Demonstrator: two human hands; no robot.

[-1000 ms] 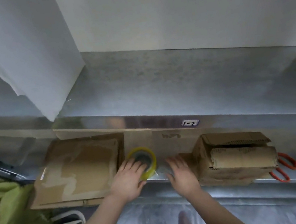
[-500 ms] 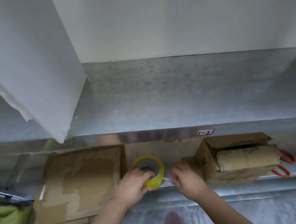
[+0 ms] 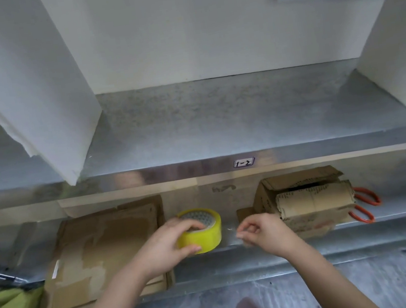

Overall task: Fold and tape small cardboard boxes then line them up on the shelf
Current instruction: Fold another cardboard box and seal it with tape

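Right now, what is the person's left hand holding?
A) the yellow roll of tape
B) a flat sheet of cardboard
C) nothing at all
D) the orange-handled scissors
A: the left hand grips the yellow roll of tape, fingers over its top and thumb on its side. The right hand seems to pinch the clear loose end. The orange-handled scissors lie untouched at the far right.
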